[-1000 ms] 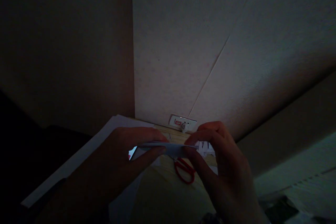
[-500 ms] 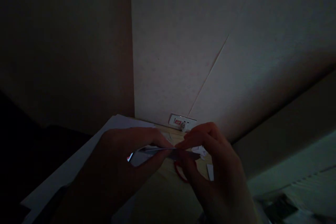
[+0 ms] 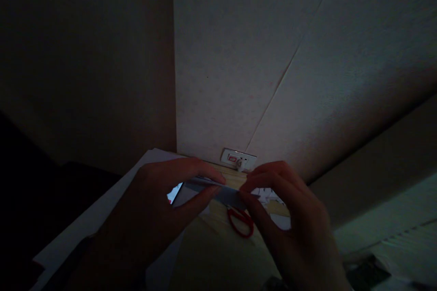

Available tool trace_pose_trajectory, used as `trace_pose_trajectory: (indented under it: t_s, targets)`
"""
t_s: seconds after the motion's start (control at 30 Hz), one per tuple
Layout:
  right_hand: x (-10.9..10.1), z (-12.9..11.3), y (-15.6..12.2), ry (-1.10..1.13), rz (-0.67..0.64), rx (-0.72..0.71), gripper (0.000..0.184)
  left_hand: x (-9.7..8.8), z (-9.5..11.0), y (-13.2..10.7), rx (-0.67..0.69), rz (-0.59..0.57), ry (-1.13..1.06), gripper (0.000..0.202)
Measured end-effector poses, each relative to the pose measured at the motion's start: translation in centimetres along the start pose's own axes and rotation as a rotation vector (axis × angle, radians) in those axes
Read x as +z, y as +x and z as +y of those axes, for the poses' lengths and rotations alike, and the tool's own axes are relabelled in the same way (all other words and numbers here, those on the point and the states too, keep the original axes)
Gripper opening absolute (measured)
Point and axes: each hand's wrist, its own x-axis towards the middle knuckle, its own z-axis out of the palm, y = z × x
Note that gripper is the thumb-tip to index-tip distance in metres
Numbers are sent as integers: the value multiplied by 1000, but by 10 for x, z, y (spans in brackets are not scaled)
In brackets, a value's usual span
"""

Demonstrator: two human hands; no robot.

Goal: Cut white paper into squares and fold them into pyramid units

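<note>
A: Hands?
B: L hand [image 3: 155,202]: thumb + fingers pinched narrow on left part of paper piece [image 3: 230,196]. R hand [image 3: 300,218]: same, thumb + index closed on its right part.
A: Paper loc?
B: Mid-air btwn both hands, above worktop [image 3: 208,259], thin edge twd cam, right end tilted a bit lower. No. of layers: can't tell, too dark.
A: Nearby?
B: Scissors [image 3: 251,227] w/ red handles on worktop, in view just below paper; blades mostly hidden. Paper scraps [image 3: 268,194] + white piece [image 3: 280,222] seen thru R thumb/index gap. Lit screen [image 3: 175,193] seen thru L gap. Lg white sheets [image 3: 92,220] on left side, partly hidden by L hand/arm.
A: Back?
B: Wall socket [image 3: 225,155] w/ plug [image 3: 240,165], just past worktop's rear edge. Dim light.
</note>
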Motion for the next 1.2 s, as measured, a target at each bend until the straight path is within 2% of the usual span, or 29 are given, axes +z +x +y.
trace_pose_trajectory:
  t_s: [0.13,0.33,0.4,0.5,0.53,0.6,0.67,0.77,0.9,1.1,1.2]
  targets:
    - [0,1,0,-61,-15,-40,12,-4,5,-3,-61,-127,38,8]
    - [-10,1,-5,-83,-10,-48,12,-15,-3,-1,-22,-93,157,8]
    - [-15,4,-7,-39,13,-4,11,-19,-8,0,-65,-49,176,11]
    - [-17,11,-11,88,112,143,9,-23,-14,2,-204,70,152,15]
    - [-16,13,-11,139,149,205,8,-22,-14,2,-224,78,119,15]
    - [-10,14,-11,240,182,298,10,-18,-14,1,-203,13,21,17]
    - [-3,13,-8,356,156,378,12,-12,-11,0,-172,-68,-77,20]
    - [7,10,-2,444,84,433,13,-5,-6,-3,-142,-49,-134,18]
    - [11,11,1,447,-16,441,11,-6,-2,-4,-180,8,-148,14]
    - [11,10,-1,455,-95,388,4,-11,-2,-3,-178,-25,-156,9]
    - [13,6,1,413,-130,366,3,-9,-1,-2,-162,-36,-186,13]
